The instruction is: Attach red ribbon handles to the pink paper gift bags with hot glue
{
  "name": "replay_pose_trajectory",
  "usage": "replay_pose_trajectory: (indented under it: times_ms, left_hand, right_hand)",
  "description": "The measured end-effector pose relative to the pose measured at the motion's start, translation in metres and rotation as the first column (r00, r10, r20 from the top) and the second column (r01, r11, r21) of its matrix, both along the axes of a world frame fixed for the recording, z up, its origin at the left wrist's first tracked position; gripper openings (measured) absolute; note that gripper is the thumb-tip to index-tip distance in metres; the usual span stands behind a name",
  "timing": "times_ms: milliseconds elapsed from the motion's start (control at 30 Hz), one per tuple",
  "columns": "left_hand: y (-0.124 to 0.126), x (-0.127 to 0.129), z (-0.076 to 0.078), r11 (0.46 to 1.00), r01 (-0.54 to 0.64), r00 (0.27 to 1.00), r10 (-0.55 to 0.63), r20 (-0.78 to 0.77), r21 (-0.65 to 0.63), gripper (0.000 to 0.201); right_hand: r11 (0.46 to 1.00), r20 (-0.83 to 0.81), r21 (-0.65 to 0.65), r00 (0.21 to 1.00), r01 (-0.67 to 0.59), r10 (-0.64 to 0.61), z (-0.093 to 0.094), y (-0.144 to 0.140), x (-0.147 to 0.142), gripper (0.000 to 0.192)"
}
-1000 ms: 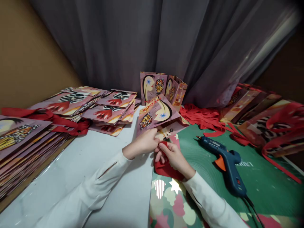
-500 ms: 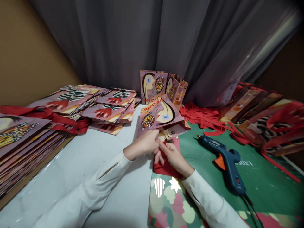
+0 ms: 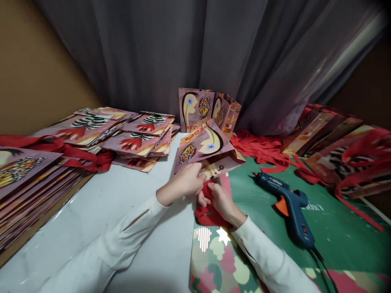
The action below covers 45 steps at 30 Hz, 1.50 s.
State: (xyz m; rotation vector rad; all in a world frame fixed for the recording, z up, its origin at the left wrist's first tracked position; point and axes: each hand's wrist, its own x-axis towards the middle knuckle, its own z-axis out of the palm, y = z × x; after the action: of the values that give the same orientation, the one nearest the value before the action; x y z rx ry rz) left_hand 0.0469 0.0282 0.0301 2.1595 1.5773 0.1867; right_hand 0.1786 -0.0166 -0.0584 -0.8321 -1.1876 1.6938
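Note:
A pink-purple paper bag [image 3: 191,140], printed with a stylised head and a butterfly, is tilted in front of me with its open mouth towards me. My left hand [image 3: 183,180] is closed at the bag's near edge, its fingertips partly hidden. Close beside it, my right hand [image 3: 224,202] pinches a red ribbon [image 3: 210,217] between thumb and curled fingers. The ribbon runs up between both hands and hangs in a loop below them. Exactly where it meets the bag is hidden by my fingers.
On the right lies a blue glue gun [image 3: 285,207] with its cord. A red ribbon heap [image 3: 259,146] sits behind it. Flat bag stacks [image 3: 33,199] fill the left; standing bags [image 3: 195,108] are at the back. More ribboned bags [image 3: 336,162] stand far right.
My right hand has turned slightly, and more of the red ribbon shows between my hands. The bag tilts a little differently. The whole view has shifted slightly.

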Motion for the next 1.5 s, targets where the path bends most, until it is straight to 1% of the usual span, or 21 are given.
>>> replay_pose_trajectory:
  times_ms: [133, 233, 400, 500, 633, 767, 867, 967, 1100, 1167, 1267, 1333, 1400, 1467, 1500]
  left_hand:
    - [-0.001, 0.001, 0.002, 1.0, 0.011, 1.0, -0.011, -0.016, 0.006, 0.017]
    - [-0.002, 0.001, 0.004, 0.999, 0.038, 0.999, -0.038, -0.023, 0.004, 0.013]
    - [-0.001, 0.0, 0.003, 0.997, 0.074, 0.997, -0.074, -0.015, 0.008, 0.015]
    - [-0.001, -0.001, 0.001, 0.994, 0.105, 0.994, -0.105, 0.011, 0.005, 0.019]
    - [-0.002, -0.002, -0.001, 0.991, 0.133, 0.989, -0.133, 0.056, 0.016, 0.025]
    - [-0.004, -0.002, -0.001, 0.993, 0.116, 0.991, -0.117, 0.068, 0.02, 0.024]
    - [-0.004, -0.002, 0.0, 0.994, 0.107, 0.991, -0.109, 0.078, 0.032, 0.024]
    - [-0.003, -0.002, -0.001, 0.994, 0.101, 0.991, -0.105, 0.084, 0.041, 0.021]
    - [-0.003, -0.003, -0.002, 0.994, 0.101, 0.991, -0.104, 0.084, 0.043, 0.02]
    - [-0.003, -0.002, -0.002, 0.994, 0.103, 0.991, -0.106, 0.086, 0.041, 0.02]
    - [-0.004, -0.002, -0.003, 0.993, 0.11, 0.99, -0.113, 0.084, 0.036, 0.022]
    - [-0.003, -0.001, -0.003, 0.994, 0.104, 0.992, -0.106, 0.072, 0.034, 0.021]
    - [-0.002, -0.001, -0.004, 0.995, 0.095, 0.993, -0.098, 0.065, 0.037, 0.021]
    - [-0.001, -0.001, -0.006, 0.994, 0.101, 0.991, -0.104, 0.083, 0.05, 0.023]
    - [0.0, -0.001, -0.006, 0.992, 0.105, 0.989, -0.111, 0.101, 0.062, 0.025]
  right_hand:
    - [0.996, 0.134, 0.059, 0.989, 0.061, -0.069, 0.002, -0.001, 0.001, 0.036]
    - [0.995, 0.157, 0.081, 0.985, 0.055, -0.067, 0.005, -0.002, 0.003, 0.039]
    - [0.993, 0.109, 0.037, 0.988, -0.111, 0.106, 0.01, 0.0, 0.012, 0.042]
    - [0.985, 0.098, 0.021, 0.981, -0.173, 0.17, 0.014, 0.001, 0.018, 0.043]
    - [0.975, 0.063, -0.009, 0.973, -0.223, 0.224, 0.016, 0.002, 0.023, 0.042]
    - [0.96, -0.038, -0.091, 0.965, -0.263, 0.26, 0.017, 0.002, 0.023, 0.041]
    - [0.951, -0.114, -0.145, 0.959, -0.275, 0.26, 0.016, 0.003, 0.021, 0.041]
    - [0.943, -0.161, -0.139, 0.947, -0.301, 0.279, 0.013, 0.005, 0.02, 0.042]
    - [0.941, -0.165, -0.127, 0.942, -0.314, 0.292, 0.009, 0.006, 0.021, 0.043]
    - [0.945, -0.136, -0.126, 0.948, -0.303, 0.286, 0.01, 0.007, 0.024, 0.045]
    - [0.95, -0.033, -0.141, 0.96, -0.28, 0.278, 0.013, 0.008, 0.029, 0.047]
    - [0.961, 0.04, -0.15, 0.97, -0.231, 0.239, 0.014, 0.009, 0.032, 0.047]
    - [0.983, 0.108, -0.139, 0.985, -0.12, 0.136, 0.016, 0.008, 0.032, 0.045]
    - [0.992, 0.148, -0.119, 0.989, 0.043, -0.025, 0.018, 0.006, 0.028, 0.042]
    - [0.984, 0.146, -0.114, 0.982, 0.135, -0.118, 0.019, 0.005, 0.025, 0.041]
